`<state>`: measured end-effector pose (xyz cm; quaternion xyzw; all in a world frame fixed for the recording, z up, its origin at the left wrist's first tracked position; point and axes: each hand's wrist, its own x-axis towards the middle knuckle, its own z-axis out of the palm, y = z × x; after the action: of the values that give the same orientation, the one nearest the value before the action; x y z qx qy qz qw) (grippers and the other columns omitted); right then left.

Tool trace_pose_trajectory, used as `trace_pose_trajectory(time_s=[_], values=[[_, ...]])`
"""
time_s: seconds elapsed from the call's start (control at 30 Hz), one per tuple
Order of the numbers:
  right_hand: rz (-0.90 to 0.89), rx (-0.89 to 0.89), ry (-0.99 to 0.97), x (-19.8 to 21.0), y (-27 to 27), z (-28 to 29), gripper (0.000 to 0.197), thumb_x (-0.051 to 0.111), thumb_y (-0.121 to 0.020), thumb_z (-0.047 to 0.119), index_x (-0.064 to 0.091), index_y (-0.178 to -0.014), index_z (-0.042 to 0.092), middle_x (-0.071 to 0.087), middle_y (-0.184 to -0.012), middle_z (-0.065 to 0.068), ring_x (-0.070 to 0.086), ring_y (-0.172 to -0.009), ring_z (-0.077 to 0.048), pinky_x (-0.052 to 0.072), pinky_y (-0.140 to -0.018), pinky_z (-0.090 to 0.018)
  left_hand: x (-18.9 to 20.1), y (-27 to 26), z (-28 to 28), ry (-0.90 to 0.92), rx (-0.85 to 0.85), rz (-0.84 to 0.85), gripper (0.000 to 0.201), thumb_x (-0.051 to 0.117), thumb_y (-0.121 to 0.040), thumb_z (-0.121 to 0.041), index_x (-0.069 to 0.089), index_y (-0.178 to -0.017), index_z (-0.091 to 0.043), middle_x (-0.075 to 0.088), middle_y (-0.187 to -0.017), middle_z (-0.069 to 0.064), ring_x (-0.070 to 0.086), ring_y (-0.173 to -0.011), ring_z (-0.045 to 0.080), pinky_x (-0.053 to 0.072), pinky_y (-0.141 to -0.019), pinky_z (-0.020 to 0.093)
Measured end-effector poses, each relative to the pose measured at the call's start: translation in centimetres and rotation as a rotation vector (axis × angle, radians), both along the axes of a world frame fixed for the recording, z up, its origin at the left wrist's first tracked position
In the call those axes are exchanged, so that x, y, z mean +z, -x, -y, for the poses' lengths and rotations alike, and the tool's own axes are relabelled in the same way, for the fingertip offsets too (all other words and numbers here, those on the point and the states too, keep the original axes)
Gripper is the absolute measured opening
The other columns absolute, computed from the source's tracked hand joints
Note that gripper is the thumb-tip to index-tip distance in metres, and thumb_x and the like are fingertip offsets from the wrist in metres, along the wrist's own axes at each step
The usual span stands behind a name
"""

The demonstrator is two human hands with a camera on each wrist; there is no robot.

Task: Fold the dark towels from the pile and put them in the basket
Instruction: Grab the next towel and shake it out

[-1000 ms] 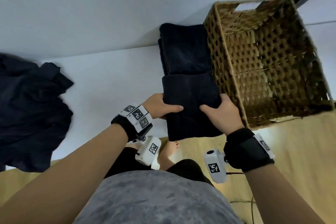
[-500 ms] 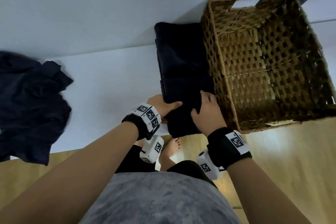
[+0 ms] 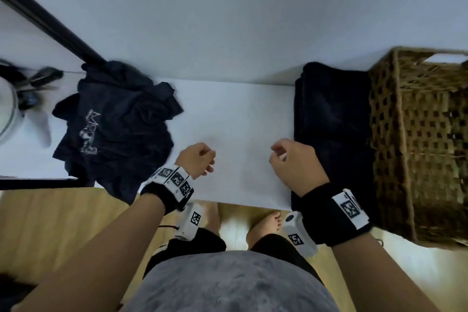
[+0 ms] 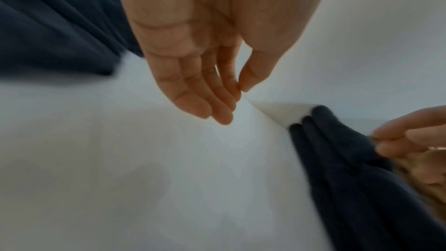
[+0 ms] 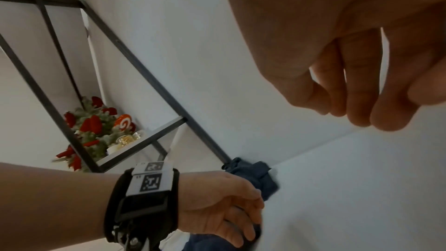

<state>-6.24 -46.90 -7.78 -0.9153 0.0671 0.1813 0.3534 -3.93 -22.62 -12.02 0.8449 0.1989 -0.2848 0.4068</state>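
The pile of dark towels lies crumpled at the left of the white worktop, its near edge hanging over the front. A folded stack of towels rests at the right of the worktop, touching the outer wall of the wicker basket; the left wrist view shows three rolled edges in that stack. As far as I can see into the basket, no towel lies inside, though its floor is mostly hidden by the near wall.

My left hand hovers above the bare worktop between pile and stack, near the pile, fingers loosely hanging and grasping nothing. My right hand hovers just beside the stack's left edge, fingers loosely curled and likewise empty.

I judge the step in hand to be the reach for another towel. The next move calls for carrying both hands left, pinching a single layer at the pile's top, and lifting it free without dragging its neighbours off the front edge. The folded stack has yet to go into the basket.
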Motion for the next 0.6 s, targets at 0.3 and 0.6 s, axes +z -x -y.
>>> trace_pose_trajectory(time_s=[0.3, 0.6], values=[[-0.134, 0.249, -0.024, -0.1, -3.4, -15.3, 0.023, 0.054, -0.093, 0.027, 0.065, -0.112, 0.019, 0.069, -0.103, 0.006, 0.061, -0.092, -0.012, 0.05, -0.088, -0.029, -2.1, -1.3, -20.4, -0.457, 0.107, 0.235, 0.049, 0.072, -0.084, -0.019, 0.048, -0.126, -0.013, 0.049, -0.119, 0.012, 0.056, -0.092, 0.023, 0.045, -0.077, 0.031], [-0.233, 0.312, 0.045, 0.6, -3.8, -21.8, 0.025, 0.052, -0.094, 0.025, 0.064, -0.116, 0.019, 0.068, -0.106, 0.005, 0.059, -0.095, -0.014, 0.051, -0.087, -0.031, -3.1, -4.0, -24.1, -0.366, -0.115, 0.472, 0.015, 0.067, -0.085, -0.009, 0.055, -0.078, -0.015, 0.053, -0.075, 0.0, 0.049, -0.062, 0.014, 0.041, -0.061, 0.029]])
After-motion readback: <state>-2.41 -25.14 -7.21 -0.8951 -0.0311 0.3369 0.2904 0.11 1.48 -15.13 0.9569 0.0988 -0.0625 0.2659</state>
